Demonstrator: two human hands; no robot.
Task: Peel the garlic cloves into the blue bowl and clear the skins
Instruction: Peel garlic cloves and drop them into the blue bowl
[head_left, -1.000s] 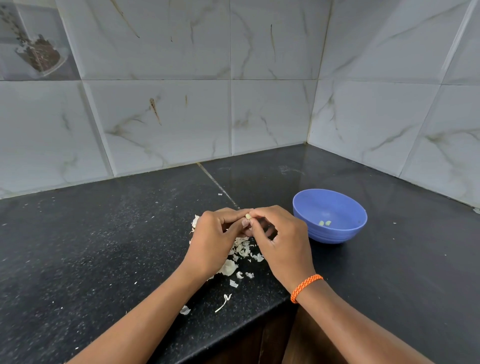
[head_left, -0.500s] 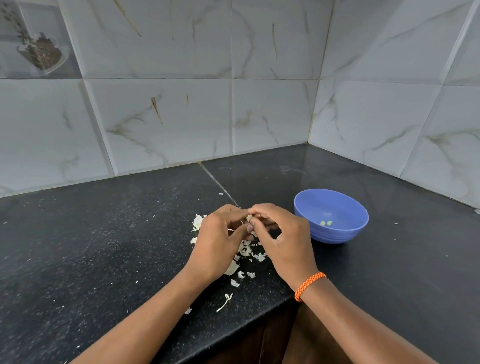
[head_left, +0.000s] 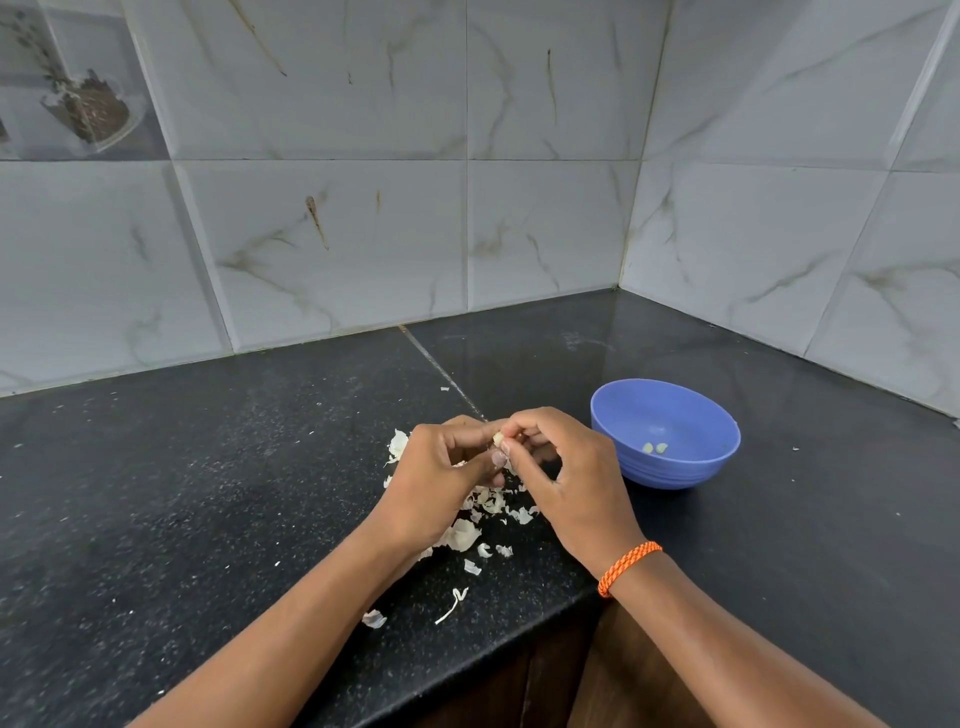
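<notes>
Centrally, the left hand (head_left: 441, 480) and right hand (head_left: 566, 478) met, both pinching one garlic clove (head_left: 497, 439) above the black table (head_left: 208, 493); loose skins (head_left: 470, 530) lay beneath; the blue bowl (head_left: 670, 467), at three o'clock, held two peeled cloves (head_left: 654, 447).

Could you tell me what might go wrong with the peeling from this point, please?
The garlic clove is pinched only at the fingertips of the left hand and right hand, clear of the blue bowl, so it could slip into the skins. Some skins lie near the counter edge and may fall off.
</notes>
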